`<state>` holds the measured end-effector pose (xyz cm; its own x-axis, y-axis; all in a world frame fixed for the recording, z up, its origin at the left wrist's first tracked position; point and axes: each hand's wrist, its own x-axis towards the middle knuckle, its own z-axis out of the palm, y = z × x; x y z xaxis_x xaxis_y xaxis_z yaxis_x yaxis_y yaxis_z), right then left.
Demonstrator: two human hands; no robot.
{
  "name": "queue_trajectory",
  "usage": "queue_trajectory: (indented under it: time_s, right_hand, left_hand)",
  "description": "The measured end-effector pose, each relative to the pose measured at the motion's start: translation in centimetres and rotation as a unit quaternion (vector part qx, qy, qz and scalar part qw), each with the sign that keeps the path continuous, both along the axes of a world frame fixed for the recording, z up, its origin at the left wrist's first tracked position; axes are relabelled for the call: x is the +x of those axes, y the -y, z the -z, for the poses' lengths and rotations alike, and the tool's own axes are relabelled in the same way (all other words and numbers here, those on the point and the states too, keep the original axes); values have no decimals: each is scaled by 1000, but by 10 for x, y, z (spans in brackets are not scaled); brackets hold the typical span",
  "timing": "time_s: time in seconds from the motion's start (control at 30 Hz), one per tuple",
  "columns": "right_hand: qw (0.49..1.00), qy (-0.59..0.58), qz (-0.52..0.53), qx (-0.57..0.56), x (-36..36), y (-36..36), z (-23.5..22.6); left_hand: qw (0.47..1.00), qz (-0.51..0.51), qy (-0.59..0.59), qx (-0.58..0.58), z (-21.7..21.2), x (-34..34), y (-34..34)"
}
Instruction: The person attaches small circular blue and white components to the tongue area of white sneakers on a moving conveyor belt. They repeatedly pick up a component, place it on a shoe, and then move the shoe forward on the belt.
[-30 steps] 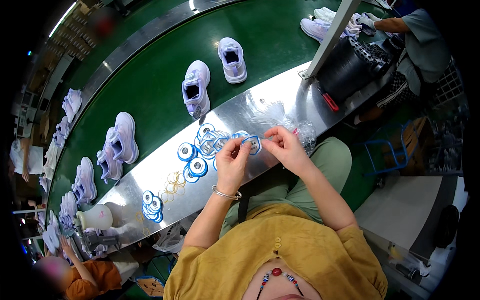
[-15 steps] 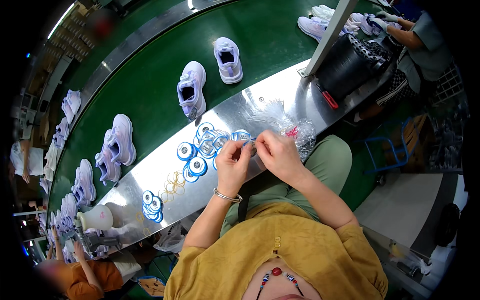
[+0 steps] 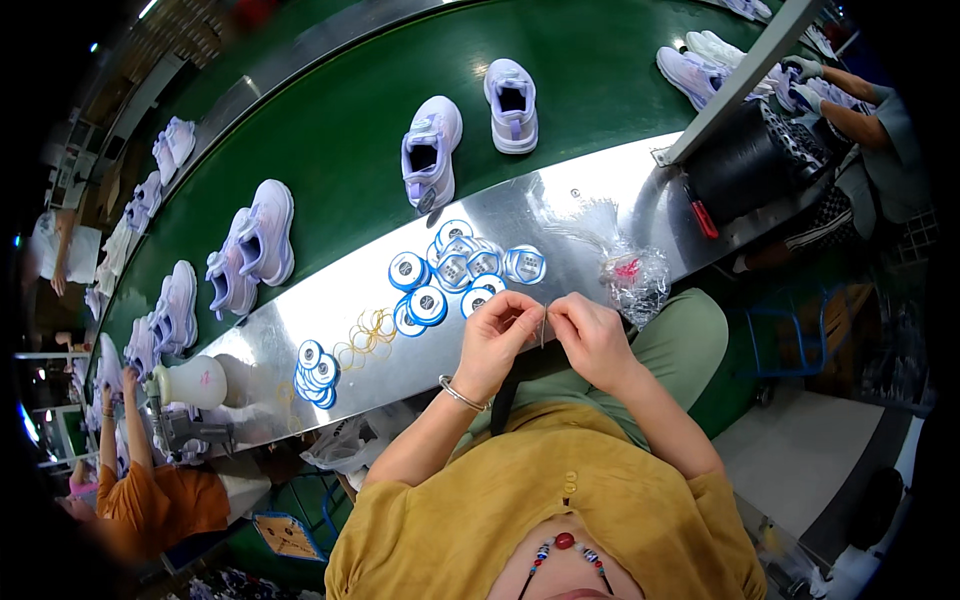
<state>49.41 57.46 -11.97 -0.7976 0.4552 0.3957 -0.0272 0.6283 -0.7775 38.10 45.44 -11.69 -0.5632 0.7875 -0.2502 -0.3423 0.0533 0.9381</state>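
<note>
Above the bench's near edge, the fingertips of my left hand (image 3: 503,343) and my right hand (image 3: 590,340) pinch close together. Between them shows a thin pale sliver (image 3: 543,326), too narrow to name. Just beyond the left hand lie several round white tags with blue rims (image 3: 427,305), some overlapping. A few grey-and-white tags (image 3: 484,262) are bunched among them. Another blue-rimmed tag (image 3: 525,265) sits a little to the right. Beyond the right hand is a bundle of clear plastic strands (image 3: 603,228), its end in crinkled clear wrap (image 3: 640,290).
Yellowish loops (image 3: 368,338) and a tag stack (image 3: 318,375) lie left on the metal bench (image 3: 280,340). Pale lavender sneakers (image 3: 432,150) stand on the green belt (image 3: 350,150). A post (image 3: 745,80), black roll (image 3: 745,180) and red-handled tool (image 3: 704,217) are right. Co-workers stand both sides.
My view has shifted, so the bench and sneakers sit differently in the picture. Both hands have come back from the tags toward me, still pinching together.
</note>
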Motion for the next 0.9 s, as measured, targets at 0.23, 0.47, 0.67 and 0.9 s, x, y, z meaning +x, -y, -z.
queue_trajectory:
  time_s: [0.23,0.47,0.67,0.9]
  right_hand:
    - [957,138,-118,-226,-4,-2,-24]
    - [970,126,-132,-161,-9,-5,-17]
    - [969,106,1,-224,-19,-18,-15]
    - [962,116,18,-246,-10,-21,1]
  left_hand:
    - [997,33,-53,-47,-2,-2,21]
    - [964,25,-256,-72,-7,-23,35]
    - [830,-75,-541,-116,4,-80,16]
    - [794,-150,-566,-166,-5,-117,27]
